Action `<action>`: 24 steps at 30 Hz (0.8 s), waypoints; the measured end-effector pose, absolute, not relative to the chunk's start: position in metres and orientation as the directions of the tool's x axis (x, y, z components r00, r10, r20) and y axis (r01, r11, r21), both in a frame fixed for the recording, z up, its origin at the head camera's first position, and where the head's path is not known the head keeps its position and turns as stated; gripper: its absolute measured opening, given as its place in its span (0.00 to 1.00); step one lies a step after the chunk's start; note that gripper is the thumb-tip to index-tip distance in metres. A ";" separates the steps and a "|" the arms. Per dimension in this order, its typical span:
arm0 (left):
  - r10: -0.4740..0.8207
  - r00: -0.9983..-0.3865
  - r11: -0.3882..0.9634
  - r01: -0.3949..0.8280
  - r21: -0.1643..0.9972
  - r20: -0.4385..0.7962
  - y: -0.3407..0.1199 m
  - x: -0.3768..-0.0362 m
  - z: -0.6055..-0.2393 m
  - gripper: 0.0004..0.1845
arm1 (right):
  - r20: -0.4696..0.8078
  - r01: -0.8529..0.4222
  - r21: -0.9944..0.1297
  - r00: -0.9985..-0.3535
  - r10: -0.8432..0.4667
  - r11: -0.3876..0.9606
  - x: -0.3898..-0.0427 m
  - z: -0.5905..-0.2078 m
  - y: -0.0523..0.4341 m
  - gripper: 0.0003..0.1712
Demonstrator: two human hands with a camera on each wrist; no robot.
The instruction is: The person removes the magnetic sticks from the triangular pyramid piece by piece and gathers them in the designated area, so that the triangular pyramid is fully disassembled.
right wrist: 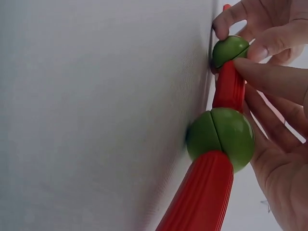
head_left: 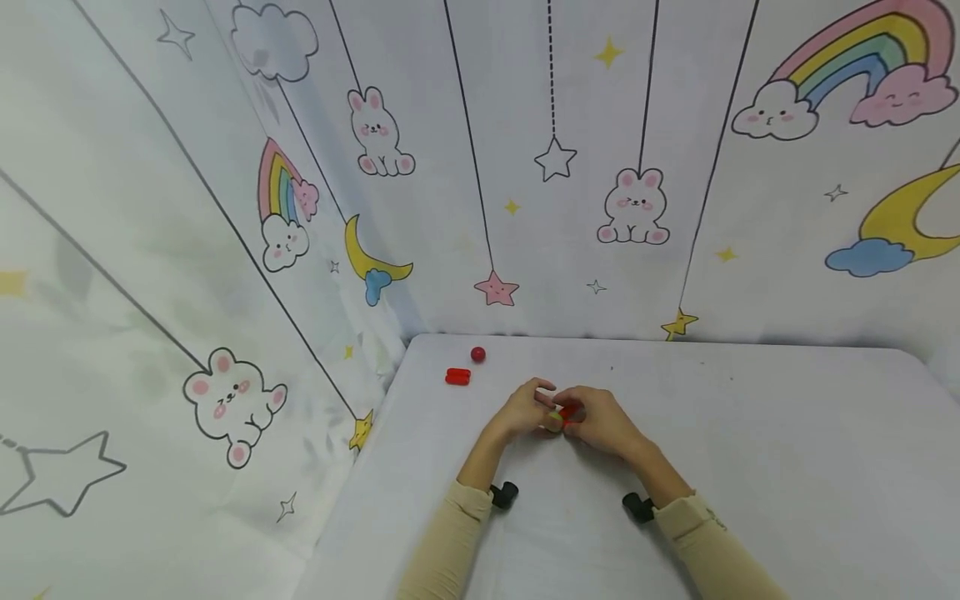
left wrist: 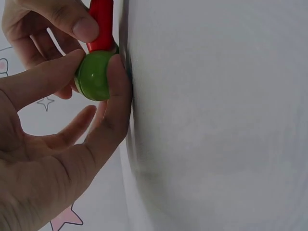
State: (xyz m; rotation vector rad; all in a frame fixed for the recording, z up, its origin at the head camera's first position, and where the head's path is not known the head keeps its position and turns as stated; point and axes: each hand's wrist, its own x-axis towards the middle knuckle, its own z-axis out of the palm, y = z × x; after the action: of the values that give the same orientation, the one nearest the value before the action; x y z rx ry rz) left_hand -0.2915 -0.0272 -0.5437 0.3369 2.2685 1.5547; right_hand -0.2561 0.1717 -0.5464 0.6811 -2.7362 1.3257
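Note:
In the left wrist view my left hand (left wrist: 53, 159) pinches a glossy green ball (left wrist: 94, 79) between thumb and finger. A red ribbed rod (left wrist: 102, 24) meets that ball, with fingers of my right hand (left wrist: 53, 24) on it. The right wrist view shows a chain just at the table surface: the green ball (right wrist: 231, 50), the red rod (right wrist: 229, 89), a second green ball (right wrist: 220, 137) with a groove, and another red rod (right wrist: 199, 197). From the head, my left hand (head_left: 521, 412) and right hand (head_left: 607, 423) nearly meet, and hide most of the chain.
Two red rods (head_left: 458, 377) lie side by side at the back left of the white table (head_left: 787, 467), with a red ball (head_left: 478, 355) behind them. A patterned cloth (head_left: 450, 208) hangs along the back and left. Small black cameras (head_left: 505, 496) sit at both wrists.

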 end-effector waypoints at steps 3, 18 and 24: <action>0.427 -0.883 0.292 -0.070 0.954 -0.196 -0.028 -0.292 -0.543 0.40 | 0.214 -0.402 -0.740 -0.901 -0.377 0.540 -0.255 -0.545 0.173 0.28; 0.436 -0.874 0.259 -0.108 0.960 -0.216 -0.030 -0.292 -0.539 0.33 | 0.210 -0.392 -0.742 -0.906 -0.367 0.544 -0.258 -0.543 0.179 0.28; 0.414 -0.885 0.230 -0.126 0.965 -0.214 -0.029 -0.292 -0.542 0.36 | 0.197 -0.378 -0.744 -0.912 -0.359 0.551 -0.259 -0.546 0.181 0.27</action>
State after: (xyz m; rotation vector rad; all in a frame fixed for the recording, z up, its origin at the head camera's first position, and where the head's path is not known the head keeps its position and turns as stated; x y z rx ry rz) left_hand -0.2915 -0.0287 -0.5417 0.2649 2.0808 1.6955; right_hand -0.2594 0.1807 -0.5458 0.6529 -2.7472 1.3263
